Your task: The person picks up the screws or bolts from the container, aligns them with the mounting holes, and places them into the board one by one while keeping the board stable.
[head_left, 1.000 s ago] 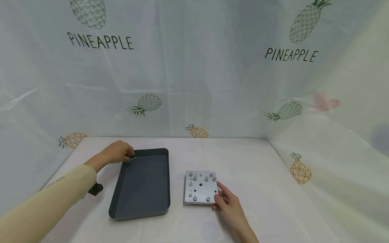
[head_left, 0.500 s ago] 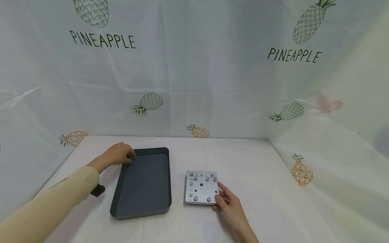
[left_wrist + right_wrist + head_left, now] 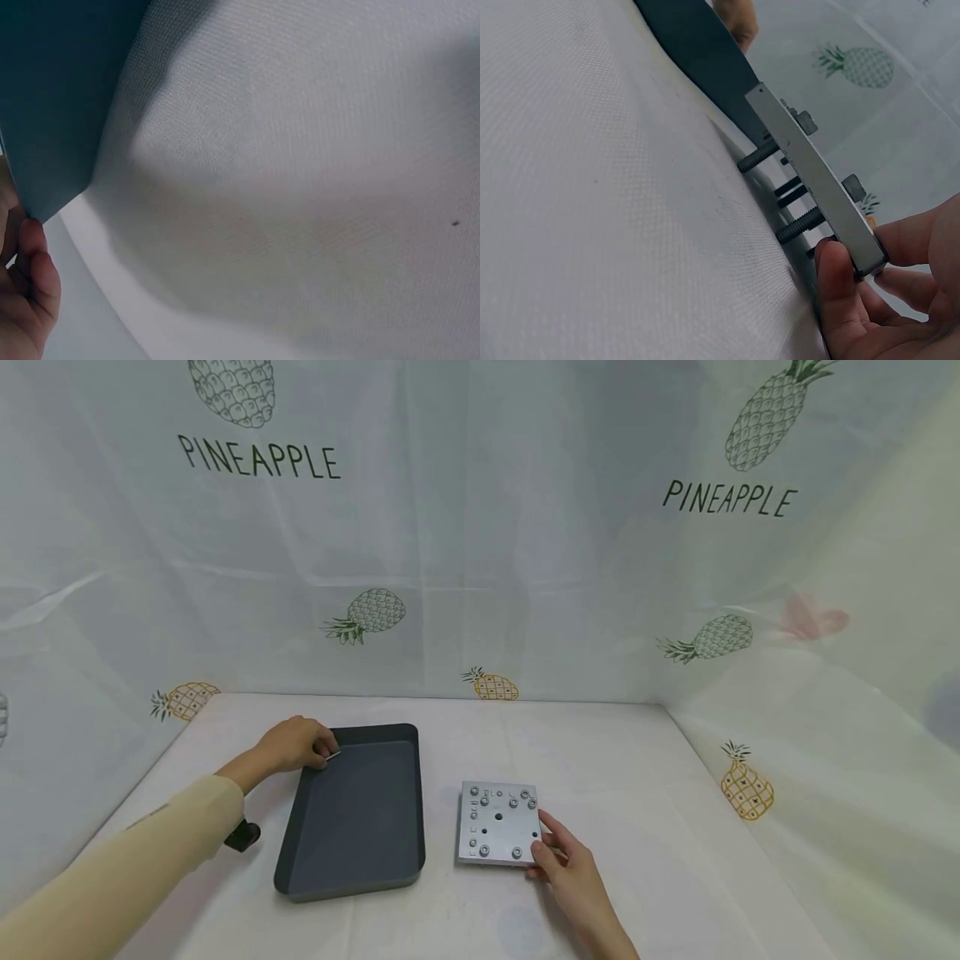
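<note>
Over the far left corner of a dark grey tray (image 3: 360, 818), my left hand (image 3: 296, 745) pinches a small thin silvery piece (image 3: 333, 755). Most of that piece is hidden by the fingers, and I cannot tell its kind. In the left wrist view, curled fingertips (image 3: 45, 274) show right at the tray's corner. My right hand (image 3: 572, 872) grips a square metal plate (image 3: 517, 827) by its near right corner, thumb on top. Screw heads and holes dot the plate's upper face. In the right wrist view, threaded screw shanks (image 3: 801, 225) stick out beneath it.
White cloth (image 3: 637, 793) covers the table. Pineapple-printed curtains (image 3: 525, 527) hang behind and at both sides. A black object (image 3: 243, 835) shows under the left sleeve, left of the tray.
The silvery piece in my left fingers has tilted slightly, and the hand has shifted a little. My right hand keeps its grip on the plate. The whole head view has drifted slightly right.
</note>
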`<action>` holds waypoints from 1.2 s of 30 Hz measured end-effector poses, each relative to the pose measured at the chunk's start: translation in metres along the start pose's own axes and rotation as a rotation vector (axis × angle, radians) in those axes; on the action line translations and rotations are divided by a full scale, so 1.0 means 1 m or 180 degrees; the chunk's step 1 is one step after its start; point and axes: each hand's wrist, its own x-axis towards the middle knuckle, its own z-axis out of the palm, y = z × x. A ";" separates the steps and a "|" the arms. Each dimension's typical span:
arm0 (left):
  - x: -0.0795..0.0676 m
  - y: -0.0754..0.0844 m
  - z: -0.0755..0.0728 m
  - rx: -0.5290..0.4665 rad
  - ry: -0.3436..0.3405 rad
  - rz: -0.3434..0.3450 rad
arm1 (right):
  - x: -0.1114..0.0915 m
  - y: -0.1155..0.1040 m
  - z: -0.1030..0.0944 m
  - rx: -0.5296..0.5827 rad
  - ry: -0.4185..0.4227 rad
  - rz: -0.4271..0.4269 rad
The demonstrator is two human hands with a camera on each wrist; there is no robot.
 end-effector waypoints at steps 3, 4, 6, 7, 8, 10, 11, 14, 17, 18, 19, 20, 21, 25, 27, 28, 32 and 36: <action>0.001 -0.002 0.003 -0.0006 0.0036 0.0011 | -0.001 0.000 -0.001 0.0018 -0.0005 0.0007; 0.001 -0.003 0.004 -0.0007 0.0047 0.0012 | -0.001 0.000 -0.001 0.0020 -0.0005 0.0009; 0.002 -0.005 0.006 -0.0025 0.0073 0.0036 | -0.001 0.000 -0.001 0.0022 -0.0002 0.0007; 0.003 -0.005 0.007 -0.0031 0.0084 0.0055 | -0.001 0.000 -0.001 0.0029 0.0002 0.0007; 0.003 -0.007 0.008 -0.0052 0.0096 0.0067 | -0.001 0.000 -0.001 0.0039 0.0005 0.0009; 0.004 -0.009 0.010 -0.0091 0.0117 0.0116 | -0.001 0.000 -0.001 0.0045 0.0005 0.0009; 0.003 -0.010 0.010 -0.0114 0.0131 0.0150 | -0.001 0.001 0.000 0.0048 0.0007 0.0008; 0.002 -0.012 0.008 -0.0204 0.0181 0.0190 | -0.001 0.001 0.000 0.0046 0.0008 0.0015; 0.002 -0.010 0.003 -0.0326 0.0226 0.0219 | -0.001 0.001 0.000 0.0032 0.0011 0.0023; 0.002 -0.008 0.002 -0.0380 0.0236 0.0210 | 0.000 0.001 0.000 0.0027 0.0011 0.0028; 0.003 -0.007 0.001 -0.0432 0.0239 0.0218 | 0.000 0.001 0.000 0.0029 0.0011 0.0037; 0.003 -0.005 -0.001 -0.0485 0.0240 0.0218 | 0.000 0.000 0.000 0.0029 0.0013 0.0045; 0.003 -0.004 -0.002 -0.0531 0.0240 0.0224 | 0.000 0.000 0.001 0.0024 0.0014 0.0049; 0.006 0.002 -0.005 -0.0652 0.0267 0.0252 | 0.000 0.000 0.001 0.0023 0.0017 0.0047; 0.007 0.006 -0.007 -0.0696 0.0302 0.0266 | 0.000 -0.001 0.001 0.0017 0.0016 0.0037; 0.008 0.009 -0.008 -0.0719 0.0329 0.0300 | 0.000 -0.001 0.001 0.0017 0.0018 0.0033; 0.009 0.023 -0.014 -0.0839 0.0396 0.0370 | 0.000 -0.001 0.000 0.0004 0.0023 0.0026; 0.012 0.040 -0.019 -0.0971 0.0396 0.0537 | 0.000 -0.002 0.000 0.0001 0.0029 0.0021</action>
